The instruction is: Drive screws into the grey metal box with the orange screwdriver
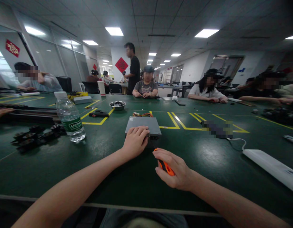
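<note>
A grey metal computer power supply (pixel 143 123) lies on the green table in front of me, its socket side toward me and a bundle of coloured cables (pixel 143 114) behind it. My left hand (pixel 136 139) grips its near left part, fingers over the top and thumb side at the front edge. In my right hand (pixel 173 167) is a screwdriver (pixel 169 169) with an orange and black handle, fingers closed round it. Its thin dark shaft points up and left to the front face, below the socket. Whether the tip touches a screw is too small to tell.
Left stand a water bottle (pixel 71 120) and black parts (pixel 38 136). Beyond lie a dark tool (pixel 99 113) and a metal bowl (pixel 117 106) of small pieces. To the right, a phone (pixel 216 129) is cabled to a white power bank (pixel 272 164). Several people sit around the table.
</note>
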Motion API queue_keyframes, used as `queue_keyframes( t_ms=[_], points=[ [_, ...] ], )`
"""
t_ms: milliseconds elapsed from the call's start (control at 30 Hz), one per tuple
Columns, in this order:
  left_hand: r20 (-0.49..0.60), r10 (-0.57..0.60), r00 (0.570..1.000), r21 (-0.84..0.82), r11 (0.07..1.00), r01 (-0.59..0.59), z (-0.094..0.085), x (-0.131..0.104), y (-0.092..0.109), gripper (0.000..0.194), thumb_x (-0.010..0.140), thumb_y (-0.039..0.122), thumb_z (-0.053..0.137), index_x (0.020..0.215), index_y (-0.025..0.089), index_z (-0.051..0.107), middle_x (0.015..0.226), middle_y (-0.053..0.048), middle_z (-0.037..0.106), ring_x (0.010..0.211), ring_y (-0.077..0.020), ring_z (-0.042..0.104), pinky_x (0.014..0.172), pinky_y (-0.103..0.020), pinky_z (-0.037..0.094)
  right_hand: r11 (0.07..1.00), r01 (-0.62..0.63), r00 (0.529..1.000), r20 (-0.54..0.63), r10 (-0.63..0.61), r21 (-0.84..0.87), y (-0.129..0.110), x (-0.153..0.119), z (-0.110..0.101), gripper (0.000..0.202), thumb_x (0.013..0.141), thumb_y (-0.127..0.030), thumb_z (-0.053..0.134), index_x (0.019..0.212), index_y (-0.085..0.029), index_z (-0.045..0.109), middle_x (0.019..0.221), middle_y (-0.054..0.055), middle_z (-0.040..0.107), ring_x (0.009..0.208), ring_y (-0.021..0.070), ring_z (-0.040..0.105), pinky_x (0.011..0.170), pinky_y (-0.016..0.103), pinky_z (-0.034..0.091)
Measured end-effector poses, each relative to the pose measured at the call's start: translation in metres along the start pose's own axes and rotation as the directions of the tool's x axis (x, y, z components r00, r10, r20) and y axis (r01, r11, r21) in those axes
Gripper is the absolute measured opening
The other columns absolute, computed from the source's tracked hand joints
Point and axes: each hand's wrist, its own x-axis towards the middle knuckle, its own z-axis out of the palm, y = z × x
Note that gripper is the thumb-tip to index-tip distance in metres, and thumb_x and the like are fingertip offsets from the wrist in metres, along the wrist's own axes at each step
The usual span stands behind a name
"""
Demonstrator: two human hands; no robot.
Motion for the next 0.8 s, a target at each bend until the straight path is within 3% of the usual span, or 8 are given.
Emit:
queue_keyframes(
  t_ms=[133,300,433,600,800],
  points=[
    [-0.003,0.001,1.000,0.002,1.000,-0.001,-0.0011,0.0001,0.0003,0.022,0.086,0.022,0.045,0.106,0.022,0.055,0.121,-0.004,0.058,0.113,-0.0201,0.050,0.092,-0.039,0.036,0.987,0.079,0.997,0.031,-0.076,-0.142,0.0017,0.0007,-0.0027,0.012,0.074,-0.006,0.056,0.077,-0.018,0.055,0.083,0.005,0.062,0.084,0.0167,0.065,0.073,0.028,0.059],
    [0.003,-0.004,1.000,0.005,1.000,0.004,-0.0017,0.0001,0.0012,0.021,0.087,0.022,0.044,0.106,0.022,0.054,0.121,-0.004,0.058,0.113,-0.0202,0.050,0.093,-0.040,0.034,0.993,0.084,0.996,0.044,-0.081,-0.085,0.0028,0.0020,-0.0053,0.012,0.079,-0.006,0.049,0.075,-0.017,0.055,0.084,0.006,0.061,0.088,0.0164,0.064,0.080,0.031,0.057],
    [0.013,-0.012,1.000,0.015,1.000,0.012,-0.0021,0.0004,0.0008,0.020,0.087,0.022,0.045,0.105,0.023,0.054,0.122,-0.003,0.057,0.113,-0.0200,0.050,0.096,-0.041,0.032,0.984,0.082,0.996,0.042,-0.076,-0.156,0.0044,-0.0003,-0.0057,0.011,0.077,-0.006,0.055,0.076,-0.016,0.055,0.084,0.007,0.063,0.085,0.0175,0.064,0.072,0.029,0.059],
    [0.021,-0.004,1.000,0.031,1.000,0.004,-0.0014,-0.0001,0.0001,0.022,0.088,0.022,0.044,0.107,0.022,0.053,0.126,-0.005,0.054,0.120,-0.0197,0.046,0.101,-0.041,0.028,0.993,0.108,0.992,0.075,-0.104,-0.054,0.0054,-0.0028,-0.0064,0.011,0.078,-0.004,0.052,0.075,-0.013,0.054,0.085,0.010,0.063,0.089,0.0191,0.065,0.080,0.032,0.057],
    [0.041,-0.011,0.999,0.039,0.999,0.010,-0.0021,0.0012,0.0011,0.023,0.088,0.023,0.043,0.108,0.022,0.054,0.127,-0.005,0.054,0.117,-0.0205,0.048,0.096,-0.040,0.034,0.993,0.119,0.993,0.017,-0.119,-0.018,0.0064,-0.0021,-0.0063,0.007,0.078,-0.008,0.054,0.079,-0.014,0.056,0.079,0.006,0.064,0.085,0.0186,0.066,0.077,0.031,0.059]
  ],
)
